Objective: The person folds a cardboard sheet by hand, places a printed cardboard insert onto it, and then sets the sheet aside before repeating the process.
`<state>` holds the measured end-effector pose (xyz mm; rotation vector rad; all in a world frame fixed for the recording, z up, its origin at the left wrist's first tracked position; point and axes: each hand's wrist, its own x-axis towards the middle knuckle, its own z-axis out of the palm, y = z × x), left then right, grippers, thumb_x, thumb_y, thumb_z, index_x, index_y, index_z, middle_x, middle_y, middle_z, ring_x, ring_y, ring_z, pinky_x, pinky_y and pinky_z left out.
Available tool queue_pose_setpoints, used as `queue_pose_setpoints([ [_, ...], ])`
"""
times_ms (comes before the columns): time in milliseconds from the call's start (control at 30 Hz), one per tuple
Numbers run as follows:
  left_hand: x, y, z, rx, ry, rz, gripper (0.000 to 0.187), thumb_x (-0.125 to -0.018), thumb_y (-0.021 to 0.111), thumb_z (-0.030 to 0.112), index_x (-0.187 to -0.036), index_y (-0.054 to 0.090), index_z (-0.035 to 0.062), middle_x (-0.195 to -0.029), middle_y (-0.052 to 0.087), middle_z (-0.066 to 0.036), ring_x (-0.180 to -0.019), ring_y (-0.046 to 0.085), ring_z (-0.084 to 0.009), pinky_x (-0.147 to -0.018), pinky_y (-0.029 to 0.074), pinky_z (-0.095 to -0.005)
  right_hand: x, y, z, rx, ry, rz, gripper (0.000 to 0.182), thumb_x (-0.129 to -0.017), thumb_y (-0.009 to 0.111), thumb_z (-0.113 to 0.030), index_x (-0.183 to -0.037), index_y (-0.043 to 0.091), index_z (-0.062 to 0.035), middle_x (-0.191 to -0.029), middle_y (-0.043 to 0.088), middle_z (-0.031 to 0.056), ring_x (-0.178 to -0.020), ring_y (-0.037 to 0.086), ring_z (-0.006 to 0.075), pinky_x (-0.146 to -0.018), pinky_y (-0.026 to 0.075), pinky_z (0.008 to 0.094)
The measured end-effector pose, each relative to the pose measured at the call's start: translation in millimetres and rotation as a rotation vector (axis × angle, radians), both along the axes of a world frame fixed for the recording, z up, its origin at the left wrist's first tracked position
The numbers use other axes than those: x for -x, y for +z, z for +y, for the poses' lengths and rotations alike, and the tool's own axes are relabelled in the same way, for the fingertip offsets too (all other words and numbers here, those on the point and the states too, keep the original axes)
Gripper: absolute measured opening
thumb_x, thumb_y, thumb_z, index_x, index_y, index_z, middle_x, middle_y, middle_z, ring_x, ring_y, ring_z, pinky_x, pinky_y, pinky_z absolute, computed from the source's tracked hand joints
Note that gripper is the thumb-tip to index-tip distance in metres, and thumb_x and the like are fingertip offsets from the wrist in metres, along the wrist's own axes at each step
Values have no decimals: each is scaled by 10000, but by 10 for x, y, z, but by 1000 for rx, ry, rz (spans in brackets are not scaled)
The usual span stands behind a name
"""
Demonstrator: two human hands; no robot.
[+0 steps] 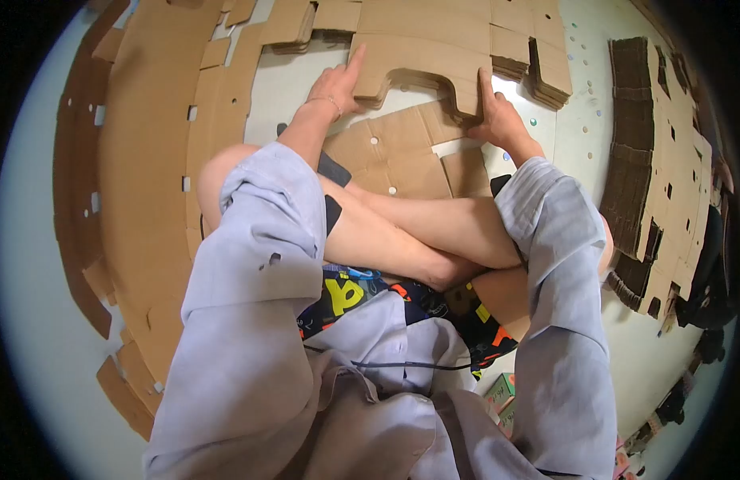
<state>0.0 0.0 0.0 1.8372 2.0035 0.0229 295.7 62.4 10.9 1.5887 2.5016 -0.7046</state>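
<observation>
Between two outstretched arms, just beyond the crossed legs (pixel 434 232), lies a stack of cut cardboard (pixel 422 52), flat on the pale floor (pixel 578 144). The left hand (pixel 336 86) touches one side of its notched front part, the right hand (pixel 500 120) the other. Each index finger stretches along the edge — the remaining fingers are partly hidden, and I cannot tell whether they curl beneath the layers or merely rest against them. Set opposite each other like this, the hands seem placed to keep the layers square.

A loose cardboard piece (pixel 386 152) lies nearer the legs, below the notch. Another stack (pixel 630 160) stands well apart on the right, perhaps to leave the middle free for the arms; a broad cardboard sheet (pixel 146 176) spreads on the left.

No brand shows on the cardboard. A green box (pixel 504 390) beside the right sleeve (pixel 562 320) bears pale markings — tilted and too small to read surely.
</observation>
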Motion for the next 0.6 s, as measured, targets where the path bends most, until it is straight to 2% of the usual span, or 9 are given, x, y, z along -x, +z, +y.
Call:
queue_pose_setpoints([
  [67, 70, -45, 9, -42, -31, -8, 1137, -580, 833, 211, -1450, 104, 170, -1027, 609, -209, -986, 569, -388, -885, 450, -421, -32, -27, 43, 37, 54, 113, 1129, -589, 795, -143, -1454, 69, -155, -1053, 566, 295, -982, 550, 449, -859, 441, 445],
  [167, 26, 19, 70, -68, -57, -9, 1092, -594, 824, 216, -1445, 142, 168, -947, 623, -218, -913, 593, -384, -824, 471, -422, -163, -96, 176, -18, 103, 209, 1118, -586, 806, -159, -1448, 95, -193, -964, 593, 268, -915, 560, 456, -807, 455, 456],
  [267, -98, 13, 75, -106, -83, -13, 1055, -606, 816, 221, -1440, 172, 175, -910, 626, -225, -875, 603, -379, -784, 481, -425, -244, -80, 187, -63, 39, 230, 1102, -595, 766, -112, -1450, 83, -236, -916, 593, 272, -902, 565, 451, -809, 461, 452],
  [367, -159, -61, 124, -116, -76, 14, 1030, -641, 790, 226, -1442, 142, 222, -944, 631, -186, -891, 611, -347, -780, 493, -440, -191, -109, 227, -172, -19, -107, 1089, -601, 716, -60, -1448, 69, -281, -923, 592, 261, -879, 578, 427, -786, 478, 453],
  [400, -187, -15, 132, -57, -40, -8, 1061, -624, 805, 226, -1447, 134, 219, -979, 613, -184, -911, 596, -351, -803, 487, -431, -179, -130, 185, -224, -9, -133, 1099, -594, 681, -25, -1449, 47, -296, -919, 588, 240, -846, 588, 407, -776, 492, 462],
  [500, -165, -137, 90, -250, -53, -4, 1048, -607, 818, 232, -1441, 184, 218, -947, 589, -190, -912, 565, -378, -809, 470, -444, -81, -80, 112, -241, -23, -222, 1115, -594, 698, -29, -1452, 30, -276, -957, 575, 231, -848, 591, 399, -747, 506, 465],
  [600, -168, -152, 77, -204, -58, -3, 1091, -577, 839, 200, -1443, 176, 233, -964, 567, -177, -913, 547, -374, -838, 460, -444, -92, -38, 74, -250, 14, -213, 1136, -584, 701, 4, -1458, 21, -253, -927, 571, 224, -835, 594, 391, -731, 507, 463],
])
